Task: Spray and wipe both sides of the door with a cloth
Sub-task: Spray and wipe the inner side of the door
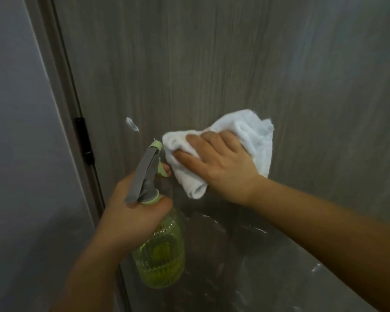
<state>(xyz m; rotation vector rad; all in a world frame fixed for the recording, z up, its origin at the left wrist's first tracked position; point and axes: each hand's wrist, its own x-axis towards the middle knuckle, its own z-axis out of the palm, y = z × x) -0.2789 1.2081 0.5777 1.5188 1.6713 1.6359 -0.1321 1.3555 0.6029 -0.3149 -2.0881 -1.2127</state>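
Note:
A grey wood-grain door fills most of the view. My right hand presses a crumpled white cloth flat against the door at mid height, fingers spread over it. My left hand grips the neck of a green ribbed spray bottle with a grey trigger head, a finger on the trigger, nozzle pointing up at the door beside the cloth. Wet streaks and a small white blob of spray show on the door.
The door frame runs down the left with a black hinge on it. A pale wall lies left of the frame. The lower door surface looks wet and shiny.

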